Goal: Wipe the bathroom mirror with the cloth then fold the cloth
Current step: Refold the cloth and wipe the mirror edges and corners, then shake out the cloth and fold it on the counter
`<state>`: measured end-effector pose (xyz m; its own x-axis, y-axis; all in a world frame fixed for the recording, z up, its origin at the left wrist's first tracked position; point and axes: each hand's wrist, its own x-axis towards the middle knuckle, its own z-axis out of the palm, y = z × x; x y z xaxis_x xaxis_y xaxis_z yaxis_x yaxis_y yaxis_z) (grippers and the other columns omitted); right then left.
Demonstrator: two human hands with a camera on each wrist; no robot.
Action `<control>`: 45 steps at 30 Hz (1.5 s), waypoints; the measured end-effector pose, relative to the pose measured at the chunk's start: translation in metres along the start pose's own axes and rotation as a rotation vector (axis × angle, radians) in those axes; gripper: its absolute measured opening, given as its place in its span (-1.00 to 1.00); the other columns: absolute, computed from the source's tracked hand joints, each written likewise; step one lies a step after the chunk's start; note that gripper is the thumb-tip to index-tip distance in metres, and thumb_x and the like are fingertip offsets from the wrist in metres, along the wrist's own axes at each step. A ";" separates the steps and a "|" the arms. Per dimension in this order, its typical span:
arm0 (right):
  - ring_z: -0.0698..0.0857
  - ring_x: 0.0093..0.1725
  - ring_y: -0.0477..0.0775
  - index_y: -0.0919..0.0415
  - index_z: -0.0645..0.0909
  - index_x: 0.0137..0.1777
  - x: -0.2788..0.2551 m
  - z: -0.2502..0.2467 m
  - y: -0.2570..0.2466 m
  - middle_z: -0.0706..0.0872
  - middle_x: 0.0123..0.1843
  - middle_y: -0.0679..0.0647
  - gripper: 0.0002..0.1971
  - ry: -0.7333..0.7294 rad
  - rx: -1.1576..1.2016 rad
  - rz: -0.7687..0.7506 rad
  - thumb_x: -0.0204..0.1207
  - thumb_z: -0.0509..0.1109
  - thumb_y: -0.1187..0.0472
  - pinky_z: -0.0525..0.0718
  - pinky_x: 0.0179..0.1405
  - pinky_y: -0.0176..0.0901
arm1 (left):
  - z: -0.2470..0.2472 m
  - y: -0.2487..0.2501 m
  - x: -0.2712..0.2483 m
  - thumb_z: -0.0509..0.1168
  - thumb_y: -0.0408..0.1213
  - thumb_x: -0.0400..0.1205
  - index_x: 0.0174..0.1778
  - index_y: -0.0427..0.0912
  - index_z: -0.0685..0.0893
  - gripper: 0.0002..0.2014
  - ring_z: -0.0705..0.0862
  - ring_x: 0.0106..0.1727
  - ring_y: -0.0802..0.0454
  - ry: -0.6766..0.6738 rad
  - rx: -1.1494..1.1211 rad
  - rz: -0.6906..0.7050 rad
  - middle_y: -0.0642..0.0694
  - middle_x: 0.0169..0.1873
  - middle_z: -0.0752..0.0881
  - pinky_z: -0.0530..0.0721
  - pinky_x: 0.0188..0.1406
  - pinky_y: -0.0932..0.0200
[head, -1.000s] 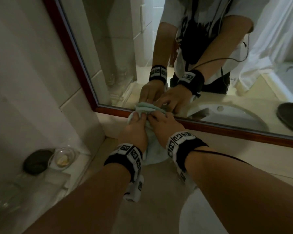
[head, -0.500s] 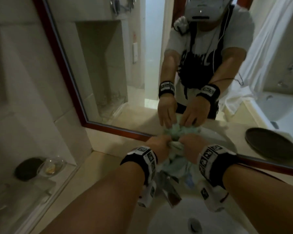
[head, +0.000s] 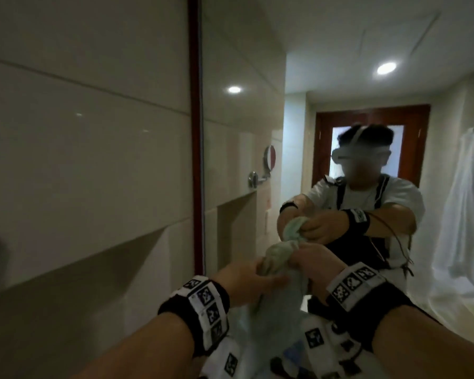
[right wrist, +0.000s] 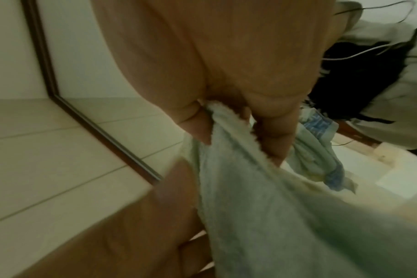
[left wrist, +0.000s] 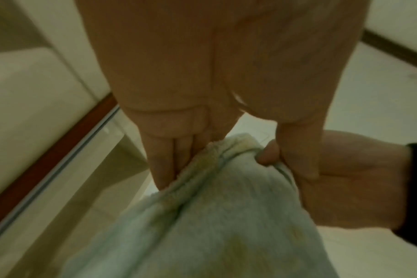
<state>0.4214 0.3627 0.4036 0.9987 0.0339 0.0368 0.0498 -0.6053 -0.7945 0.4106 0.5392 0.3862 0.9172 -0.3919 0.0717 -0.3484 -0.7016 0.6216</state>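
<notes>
1. While both hands are meeting in the lower centre of the head view, the left hand (head: 246,277) is pinching the bunched top of the cloth (head: 278,258) between thumb and fingers, and the right hand (head: 316,265) is clenching the same bunched edge from the other side.
2. In the left wrist view, the fingers (left wrist: 169,161) of that hand are lying along the cloth's folded rim (left wrist: 217,188), with the other hand's thumb (left wrist: 269,154) hooking over it just beside them.
3. In the right wrist view, the cloth (right wrist: 262,197) is hanging loose and crumpled from the grip, draping toward the lower right of the frame.
4. The mirror (head: 326,119) is filling the centre and right of the head view, its dark red frame (head: 196,132) running down the middle left; the cloth is being held up in front of the glass, and I cannot tell whether it is touching it.
5. Whether any wiping is already done, the pictures are not showing: no streaks or wet patches are readable on the glass.
6. Judging by the gathered, unfolded state of the cloth, the person is most likely readying a pad for wiping, or is just starting to sort the edges.
7. The folding is clearly not done yet, since the cloth is showing no flat, squared layers.
</notes>
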 end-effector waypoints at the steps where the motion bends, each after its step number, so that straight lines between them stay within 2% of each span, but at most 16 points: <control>1: 0.76 0.07 0.29 0.22 0.68 0.05 0.002 -0.001 -0.020 0.75 0.08 0.26 -0.84 0.058 0.197 0.005 0.50 0.36 0.35 0.75 0.15 0.22 | -0.019 0.004 -0.001 0.45 0.34 0.47 0.43 0.20 0.58 -0.37 0.73 0.10 0.14 0.002 0.064 0.043 0.10 0.18 0.75 0.72 0.11 0.18; 3: 0.76 0.02 0.27 0.14 0.66 -0.08 0.006 -0.003 -0.056 0.76 0.02 0.22 -0.84 0.126 0.329 -0.070 0.35 0.38 0.33 0.74 0.15 0.31 | -0.049 0.015 -0.001 0.56 0.13 0.47 0.66 0.12 0.33 -0.14 0.65 0.31 0.11 0.110 0.182 0.158 0.06 0.41 0.63 0.62 0.30 0.18; 5: 0.77 0.06 0.28 0.15 0.70 -0.01 0.016 -0.003 -0.089 0.79 0.03 0.22 -0.68 0.185 0.351 -0.180 0.20 0.38 0.26 0.72 0.17 0.36 | -0.081 0.023 0.003 0.53 0.01 0.53 0.67 0.06 0.28 -0.18 0.63 0.31 0.10 0.251 0.172 0.209 0.05 0.40 0.59 0.53 0.23 0.26; 8: 0.80 0.00 0.22 0.17 0.65 0.09 0.029 -0.008 -0.134 0.81 -0.02 0.19 -0.68 0.269 0.403 -0.327 0.29 0.43 0.27 0.75 0.10 0.34 | -0.124 0.027 0.013 0.44 0.01 0.59 0.49 0.01 0.41 -0.42 0.68 0.07 0.04 0.418 0.097 0.188 0.03 0.17 0.66 0.64 0.02 0.15; 13: 0.78 0.03 0.05 0.07 0.66 0.19 0.048 -0.003 -0.185 0.80 0.02 0.04 -0.67 0.322 0.294 -0.461 0.43 0.46 0.04 0.72 0.19 0.12 | -0.162 0.014 0.042 0.44 0.03 0.60 0.37 -0.07 0.48 -0.50 0.75 0.11 -0.07 0.545 -0.008 0.224 -0.06 0.15 0.74 0.77 0.14 -0.11; 18: 0.77 0.05 0.14 0.16 0.69 0.13 0.069 0.003 -0.186 0.80 0.02 0.12 -0.75 0.324 0.287 -0.400 0.56 0.38 0.05 0.70 0.21 0.19 | -0.163 -0.016 0.058 0.70 0.02 0.30 0.46 0.10 0.34 -0.12 0.70 0.20 0.06 0.407 -0.299 0.228 0.09 0.20 0.68 0.75 0.27 -0.10; 22: 0.77 0.12 0.30 0.20 0.69 0.02 0.068 -0.004 -0.170 0.80 0.06 0.23 -0.81 0.256 0.522 -0.289 0.43 0.43 0.19 0.66 0.28 0.34 | -0.156 -0.039 0.064 0.80 0.10 0.03 0.54 0.35 0.27 0.19 0.76 0.26 -0.12 0.185 -0.566 0.161 -0.07 0.25 0.76 0.72 0.33 -0.23; 24: 0.78 0.08 0.32 0.17 0.70 -0.10 0.054 -0.009 -0.162 0.80 -0.04 0.19 -0.91 0.263 0.624 -0.236 0.41 0.45 0.23 0.69 0.25 0.33 | -0.150 -0.043 0.060 0.76 0.13 0.12 0.50 0.20 0.50 0.00 0.77 0.25 -0.11 0.059 -0.666 0.156 -0.04 0.19 0.79 0.71 0.32 -0.22; 26: 0.81 -0.07 0.32 0.27 0.72 -0.12 0.038 -0.018 -0.155 0.80 -0.14 0.24 -0.96 0.248 0.738 -0.192 0.48 0.44 0.34 0.75 0.12 0.30 | -0.144 -0.041 0.051 0.66 0.17 0.28 0.21 0.07 0.73 -0.39 0.78 0.15 -0.03 -0.013 -0.735 0.190 0.01 0.07 0.82 0.73 0.17 -0.07; 28: 0.83 -0.13 0.30 0.34 0.71 -0.05 0.020 -0.027 -0.148 0.79 -0.13 0.28 -0.92 0.220 0.730 -0.179 0.51 0.41 0.38 0.79 0.01 0.24 | -0.137 -0.035 0.045 0.64 0.09 0.37 -0.11 0.02 0.75 -0.67 0.74 0.03 -0.05 -0.037 -0.736 0.229 -0.08 0.01 0.79 0.66 0.11 -0.01; 30: 0.81 -0.15 0.24 0.31 0.72 -0.06 0.000 -0.037 -0.140 0.78 -0.10 0.27 -0.92 0.200 0.620 -0.166 0.54 0.38 0.35 0.78 -0.01 0.12 | -0.127 -0.022 0.039 0.68 -0.06 0.33 -0.25 0.02 0.68 -0.70 0.72 -0.05 -0.03 -0.052 -0.699 0.258 -0.15 0.01 0.76 0.63 0.07 0.04; 33: 0.76 -0.07 0.14 0.21 0.74 0.00 -0.036 -0.052 -0.127 0.78 0.01 0.19 -0.89 0.234 0.416 -0.140 0.57 0.39 0.27 0.72 -0.12 -0.05 | -0.108 0.007 0.031 0.63 -0.27 0.38 -0.09 -0.09 0.67 -0.70 0.75 -0.10 0.01 -0.173 -0.696 0.281 -0.12 -0.06 0.78 0.68 -0.02 0.06; 35: 0.77 -0.02 0.12 0.19 0.75 0.09 -0.061 -0.067 -0.118 0.79 0.02 0.14 -0.84 0.233 0.324 -0.135 0.58 0.39 0.24 0.70 -0.17 -0.09 | -0.094 0.030 0.021 0.63 -0.27 0.44 0.23 -0.09 0.70 -0.55 0.79 0.21 -0.14 -0.296 -0.647 0.249 -0.17 0.18 0.81 0.72 0.26 -0.13; 37: 0.78 0.07 0.15 0.15 0.76 0.15 -0.082 -0.083 -0.112 0.81 0.06 0.13 -0.80 0.206 0.210 -0.149 0.60 0.38 0.19 0.74 0.02 0.02 | -0.079 0.051 0.016 0.64 -0.21 0.47 0.39 -0.10 0.70 -0.45 0.75 0.34 -0.26 -0.396 -0.585 0.266 -0.19 0.30 0.78 0.65 0.41 -0.28; 41: 0.75 0.03 -0.07 -0.30 0.76 -0.12 -0.127 -0.126 -0.095 0.79 -0.04 -0.19 -0.91 0.220 -0.340 -0.171 0.52 0.42 -0.06 0.67 0.19 0.05 | -0.055 0.090 0.003 0.61 -0.07 0.50 0.16 -0.12 0.84 -0.64 0.83 0.17 -0.20 -0.267 -0.490 0.311 -0.16 0.11 0.87 0.71 0.34 -0.29; 45: 0.80 -0.08 -0.03 -0.20 0.76 -0.14 -0.173 -0.159 -0.055 0.81 -0.13 -0.13 -0.83 0.084 -0.564 -0.004 0.35 0.46 0.13 0.75 0.05 0.03 | -0.032 0.134 -0.006 0.53 -0.13 0.59 0.05 -0.12 0.83 -0.80 0.84 0.14 -0.18 -0.179 -0.577 0.401 -0.16 0.06 0.87 0.75 0.30 -0.23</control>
<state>0.2464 0.2636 0.5380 0.9943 -0.0123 0.1060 0.0256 -0.9369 -0.3486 0.3648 0.4665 0.4938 0.6776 -0.6791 0.2823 -0.4484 -0.0772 0.8905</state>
